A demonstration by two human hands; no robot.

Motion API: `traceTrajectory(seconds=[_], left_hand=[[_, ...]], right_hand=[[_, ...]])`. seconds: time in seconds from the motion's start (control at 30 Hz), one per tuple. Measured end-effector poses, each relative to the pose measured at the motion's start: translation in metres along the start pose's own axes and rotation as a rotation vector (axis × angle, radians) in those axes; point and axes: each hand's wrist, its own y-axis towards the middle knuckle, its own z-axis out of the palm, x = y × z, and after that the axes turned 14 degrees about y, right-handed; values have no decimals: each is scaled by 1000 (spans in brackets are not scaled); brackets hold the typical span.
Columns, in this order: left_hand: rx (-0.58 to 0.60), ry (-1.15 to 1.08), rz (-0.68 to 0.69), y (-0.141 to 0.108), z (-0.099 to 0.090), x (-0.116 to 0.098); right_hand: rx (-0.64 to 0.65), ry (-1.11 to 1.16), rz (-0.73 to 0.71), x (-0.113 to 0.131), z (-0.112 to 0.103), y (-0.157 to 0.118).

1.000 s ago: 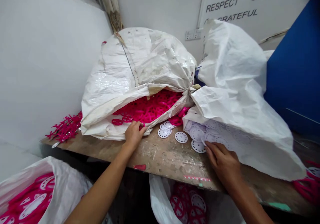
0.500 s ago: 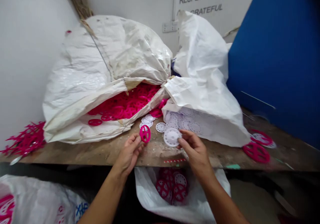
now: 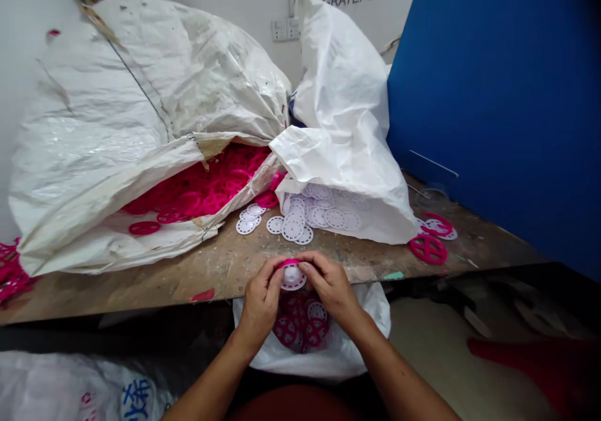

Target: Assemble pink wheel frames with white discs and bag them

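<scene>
Both my hands meet at the front edge of the bench, over an open bag. My left hand (image 3: 263, 292) pinches the left side of a pink ring (image 3: 290, 262) and a white slotted disc (image 3: 293, 278) laid together. My right hand (image 3: 331, 286) grips the right side of the same pair. The white disc faces me, with the pink rim showing behind its top. Below, the white bag (image 3: 263, 355) holds several pink-and-white wheels (image 3: 300, 324). Loose white discs (image 3: 293, 225) spill from a sack mouth just beyond my hands.
A big white sack (image 3: 107, 101) of pink rings (image 3: 206, 186) lies at left; a second sack (image 3: 347, 133) holds white discs. Pink spoked rings (image 3: 428, 249) rest at right by a blue panel (image 3: 488, 108). Pink scraps (image 3: 14, 274) lie far left on the wooden bench (image 3: 154, 289).
My hands have come together, bringing the pink ring from the left and the white disc from the right into one stack. The view has shifted right and down.
</scene>
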Motion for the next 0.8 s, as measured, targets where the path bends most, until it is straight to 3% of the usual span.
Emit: traceTrajectory(seconds=[0.1, 0.2, 0.27, 0.53, 0.63, 0.7, 0.8], left_hand=[[16, -28, -8, -2, 2, -3], [136, -242, -137, -8, 5, -4], [196, -332, -208, -12, 5, -3], [188, -247, -258, -24, 4, 10], [323, -162, -217, -27, -13, 13], [367, 24, -161, -25, -33, 12], [177, 349, -61, -5, -73, 14]], right_hand=[[-36, 28, 52, 1, -1, -1], [-67, 208, 151, 1, -4, -3], [-15, 296, 191, 2, -6, -7], [145, 43, 117, 7, -2, -17], [261, -58, 86, 11, -8, 0], [214, -206, 2, 7, -12, 21], [2, -499, -140, -12, -11, 56]])
